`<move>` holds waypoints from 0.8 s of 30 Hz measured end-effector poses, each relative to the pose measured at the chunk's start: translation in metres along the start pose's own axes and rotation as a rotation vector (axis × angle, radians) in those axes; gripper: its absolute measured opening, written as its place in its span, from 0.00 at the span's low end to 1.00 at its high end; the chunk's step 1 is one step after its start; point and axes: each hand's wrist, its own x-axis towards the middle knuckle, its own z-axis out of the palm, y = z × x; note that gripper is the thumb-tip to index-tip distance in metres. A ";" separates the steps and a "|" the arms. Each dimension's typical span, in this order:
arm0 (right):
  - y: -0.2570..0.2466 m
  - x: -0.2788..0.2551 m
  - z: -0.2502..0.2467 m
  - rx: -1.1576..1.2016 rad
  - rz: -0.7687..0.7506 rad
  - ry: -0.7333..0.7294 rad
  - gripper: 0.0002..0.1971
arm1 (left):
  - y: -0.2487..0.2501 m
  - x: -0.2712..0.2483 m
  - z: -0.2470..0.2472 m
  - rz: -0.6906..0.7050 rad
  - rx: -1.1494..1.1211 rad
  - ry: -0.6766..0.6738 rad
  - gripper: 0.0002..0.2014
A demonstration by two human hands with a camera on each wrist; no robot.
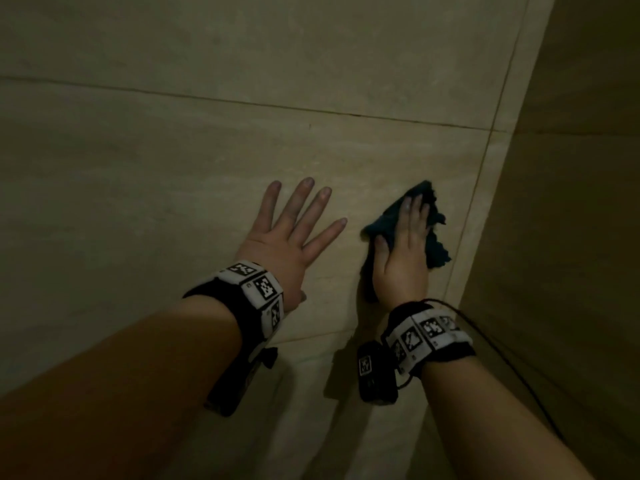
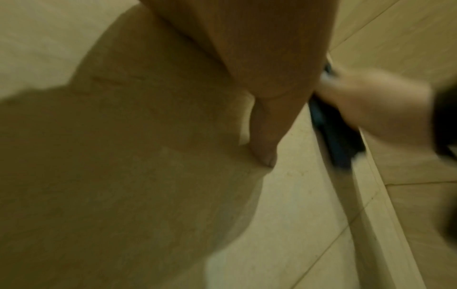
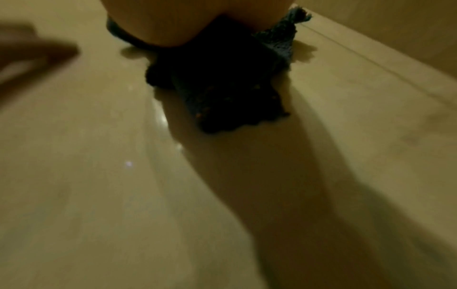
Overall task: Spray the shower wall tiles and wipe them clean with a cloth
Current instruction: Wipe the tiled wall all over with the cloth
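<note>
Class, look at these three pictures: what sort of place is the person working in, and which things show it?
Probably a tiled bathroom or shower corner. Large beige wall tiles with thin joints meet a side wall, and the right hand presses a dark cloth flat against them.

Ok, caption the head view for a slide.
Right hand presses a dark cloth to the beige wall tiles; left hand flat beside it.

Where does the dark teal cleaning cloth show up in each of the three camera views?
Head view: dark teal cleaning cloth, right of centre, pressed to the beige wall tiles under the right hand.
Left wrist view: blurred, at right of centre, under that hand.
Right wrist view: top centre, below the palm.
Shared landmark: the grout line beside the cloth.
</note>
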 end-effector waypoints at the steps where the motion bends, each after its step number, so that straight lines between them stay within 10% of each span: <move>1: 0.002 -0.012 0.005 -0.011 -0.004 -0.021 0.31 | -0.001 0.000 0.000 0.002 0.004 -0.002 0.59; 11: 0.025 -0.120 0.043 0.083 0.412 -0.121 0.34 | -0.002 -0.001 -0.003 0.000 0.045 -0.027 0.61; 24: 0.035 -0.151 0.047 0.134 0.570 -0.223 0.34 | 0.000 -0.002 0.000 -0.017 0.071 -0.003 0.61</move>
